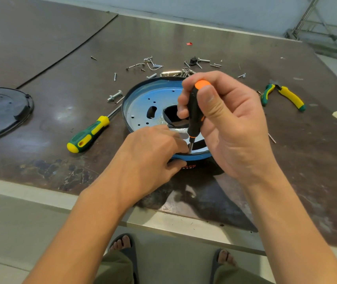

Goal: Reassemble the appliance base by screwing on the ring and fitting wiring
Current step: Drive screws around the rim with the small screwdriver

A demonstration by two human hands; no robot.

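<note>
In the head view, the appliance base (201, 155) is seen lying on the surface (286, 160) near its front edge, with the perforated metal ring (141, 111) seated inside it. The orange-and-black screwdriver (194, 111) is clasped by the right grip (225, 119), fingers and thumb wrapped round the handle, and its tip is set down at the near rim of the ring. The near wall of the base is held by the left grip (149, 154), thumb outside and fingers curled over the rim right beside the tip (the screw is hidden beneath them, so its seating cannot be judged).

The chief risk is judged to be a slip. If the slightly tilted shaft is pressed off-axis, the tip may be thrown out of the screw head and driven into the left fingertips. A tilted start could also leave the screw cross-threaded. Should the hold on the wall be loosened, the base may be spun or shoved across the surface. No wiring is visible, so it could be trapped under the ring unnoticed.
</note>
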